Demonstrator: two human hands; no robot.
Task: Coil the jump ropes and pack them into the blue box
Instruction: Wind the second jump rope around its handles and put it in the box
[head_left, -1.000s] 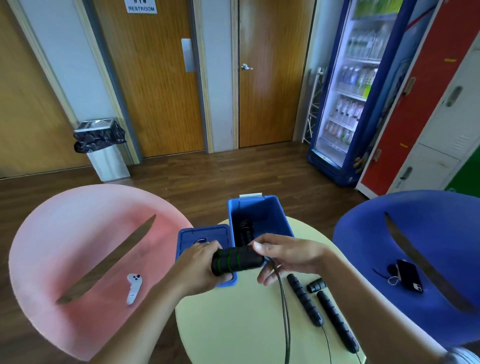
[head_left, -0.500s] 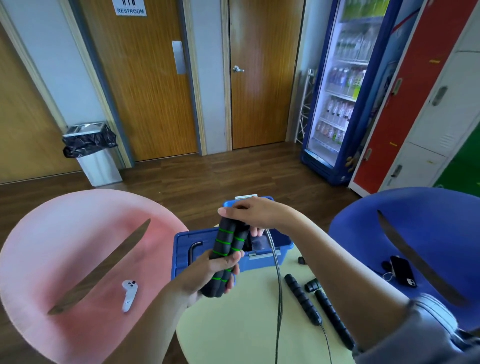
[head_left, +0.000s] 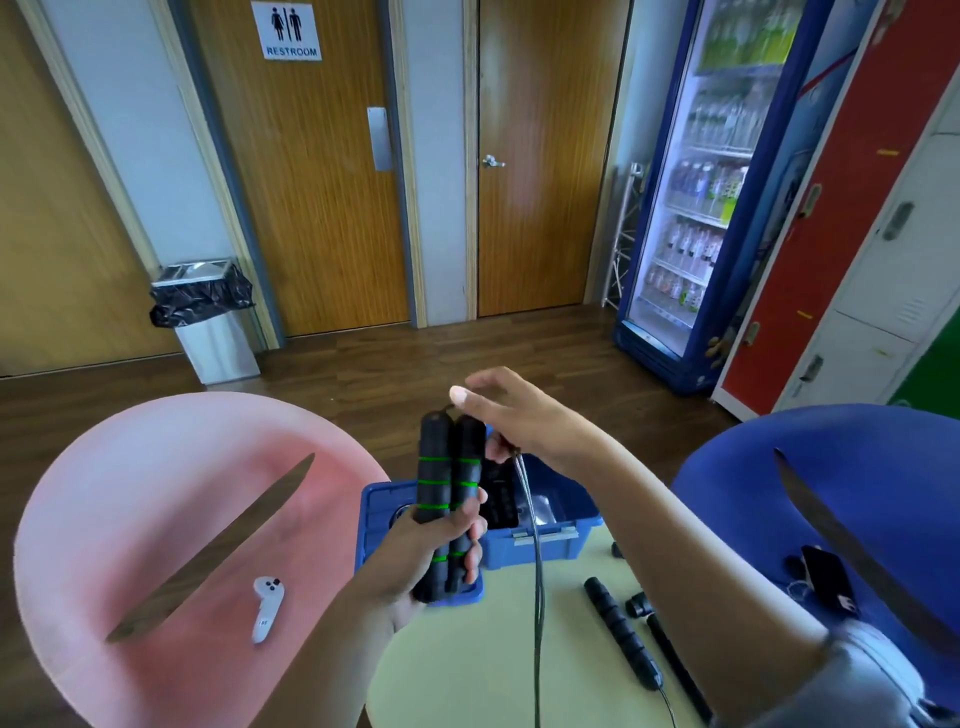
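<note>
Your left hand grips two black green-ringed handles upright, side by side, fingers wrapped round their lower half. At their tops your right hand curls its fingers on the cord, which hangs down just right of the grip. The blue box sits open right behind the grip, and a second jump rope lies lower right.

jump-rope handles: black, green-ringed, upright, side by side | blue box: open | second rope: lying flat
</note>
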